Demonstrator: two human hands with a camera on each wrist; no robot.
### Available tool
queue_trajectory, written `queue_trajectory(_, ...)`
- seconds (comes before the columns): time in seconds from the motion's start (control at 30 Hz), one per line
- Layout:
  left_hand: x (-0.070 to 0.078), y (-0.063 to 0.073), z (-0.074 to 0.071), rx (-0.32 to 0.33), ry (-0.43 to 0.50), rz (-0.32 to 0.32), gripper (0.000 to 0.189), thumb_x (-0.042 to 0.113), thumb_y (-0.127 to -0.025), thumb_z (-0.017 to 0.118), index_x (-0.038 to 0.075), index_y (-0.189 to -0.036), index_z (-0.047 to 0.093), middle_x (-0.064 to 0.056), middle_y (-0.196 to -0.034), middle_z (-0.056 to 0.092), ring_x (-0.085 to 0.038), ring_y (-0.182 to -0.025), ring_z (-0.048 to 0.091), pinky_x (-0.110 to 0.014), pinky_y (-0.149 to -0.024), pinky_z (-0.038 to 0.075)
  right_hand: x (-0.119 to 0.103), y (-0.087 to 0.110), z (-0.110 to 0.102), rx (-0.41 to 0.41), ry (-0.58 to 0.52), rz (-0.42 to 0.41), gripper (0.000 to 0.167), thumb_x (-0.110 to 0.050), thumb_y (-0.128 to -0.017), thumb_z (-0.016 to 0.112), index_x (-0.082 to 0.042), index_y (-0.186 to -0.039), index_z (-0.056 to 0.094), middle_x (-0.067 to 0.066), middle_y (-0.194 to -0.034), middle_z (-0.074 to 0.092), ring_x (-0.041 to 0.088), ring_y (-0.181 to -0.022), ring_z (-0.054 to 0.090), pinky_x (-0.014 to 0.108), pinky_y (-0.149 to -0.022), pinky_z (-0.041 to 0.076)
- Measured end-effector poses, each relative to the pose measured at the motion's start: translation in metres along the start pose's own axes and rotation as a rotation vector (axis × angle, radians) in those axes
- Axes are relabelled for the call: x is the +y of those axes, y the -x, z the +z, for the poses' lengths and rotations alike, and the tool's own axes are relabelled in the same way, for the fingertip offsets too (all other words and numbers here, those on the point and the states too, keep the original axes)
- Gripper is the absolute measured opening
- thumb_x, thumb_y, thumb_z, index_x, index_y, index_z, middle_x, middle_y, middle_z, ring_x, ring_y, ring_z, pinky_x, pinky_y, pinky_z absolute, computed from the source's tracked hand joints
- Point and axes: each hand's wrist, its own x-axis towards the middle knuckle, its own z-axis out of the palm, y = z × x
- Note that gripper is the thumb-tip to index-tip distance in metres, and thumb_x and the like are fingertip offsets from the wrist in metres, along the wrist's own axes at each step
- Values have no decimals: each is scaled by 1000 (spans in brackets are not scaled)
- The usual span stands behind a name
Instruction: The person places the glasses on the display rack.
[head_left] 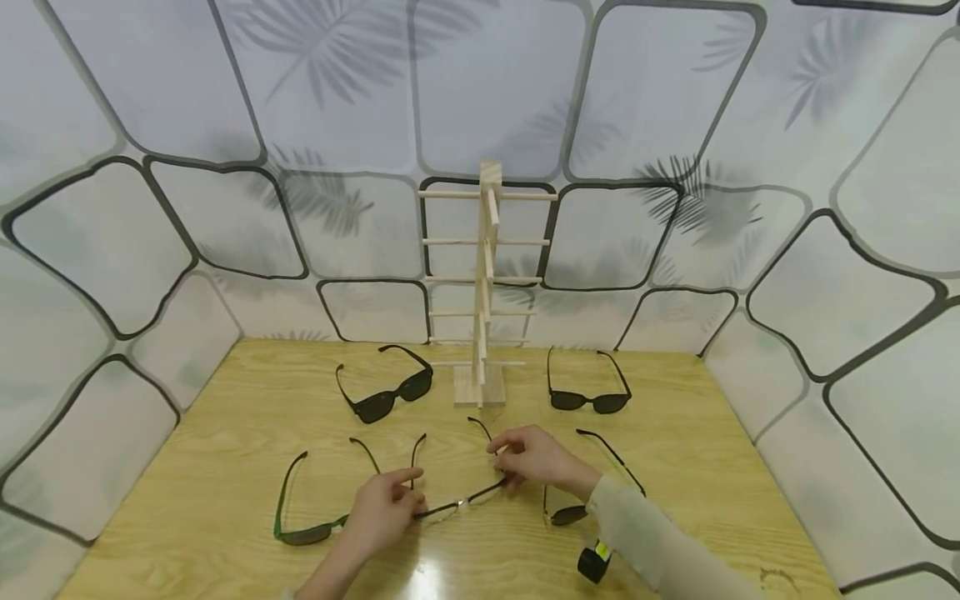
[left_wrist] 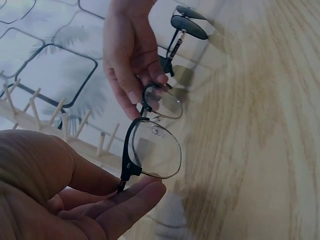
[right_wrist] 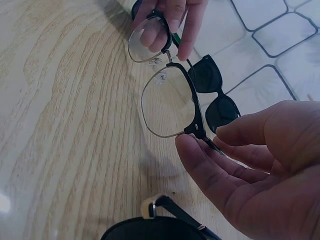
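A pair of eyeglasses [head_left: 444, 509] with clear lenses and a black upper rim is held between both hands, close above the wooden table. My left hand [head_left: 384, 510] pinches one end by the hinge; in the left wrist view its fingertips [left_wrist: 152, 192] lie under the black corner. At the other end, my right hand [head_left: 534, 454] grips the hinge and temple between thumb and fingers [right_wrist: 192, 150]. The temples are unfolded and point toward the back. Part of each temple is hidden behind the fingers.
A wooden rack [head_left: 483, 292] with several pegs stands at the back middle. Black sunglasses lie at back left [head_left: 377, 406] and back right [head_left: 570, 401]. Green-framed sunglasses [head_left: 306, 536] lie beside the left hand, and dark sunglasses [head_left: 567, 516] sit partly under the right sleeve.
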Motion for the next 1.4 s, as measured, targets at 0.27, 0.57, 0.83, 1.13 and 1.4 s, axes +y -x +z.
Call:
queue_trajectory(0.27, 2, 2, -3, 23, 70, -30, 40, -7, -100, 57, -12, -140, 60, -17, -96, 79, -24, -84, 79, -28, -62, 61, -1, 6, 3, 18, -81, 3, 34, -5, -105, 59, 12, -135, 62, 28, -102, 72, 27, -77, 75, 46, -75, 67)
queue_trajectory(0.57, 19, -9, -18, -8, 116, 37, 40, -7, -103, 54, -13, -142, 58, -26, -103, 77, -27, -86, 79, -30, -69, 66, -6, 12, -2, 63, -144, 17, 34, -8, -108, 56, 12, -135, 59, 32, -109, 70, 19, -79, 73, 48, -79, 66)
queue_trajectory(0.83, 34, -19, -25, -12, 92, 68, 39, -6, -103, 55, -10, -141, 60, -24, -102, 78, -28, -86, 80, -34, -69, 66, -16, 17, -8, 96, -186, 23, 36, -9, -108, 56, 13, -137, 57, 32, -110, 69, 19, -78, 74, 49, -82, 66)
queue_trajectory(1.13, 51, -25, -34, -25, 96, 125, 39, -3, -105, 54, -8, -144, 59, -23, -108, 78, -28, -90, 80, -31, -74, 66, -28, 22, -20, 134, -208, -27, 31, -7, -108, 58, 9, -133, 61, 21, -101, 73, 19, -79, 75, 44, -79, 67)
queue_trajectory(1.4, 66, -37, -40, -28, 110, 185, 39, 2, -108, 56, -2, -147, 59, -21, -113, 78, -24, -93, 80, -30, -76, 66, -41, 26, -36, 189, -216, -62, 31, -10, -108, 58, 8, -134, 61, 8, -97, 74, 16, -78, 74, 41, -79, 67)
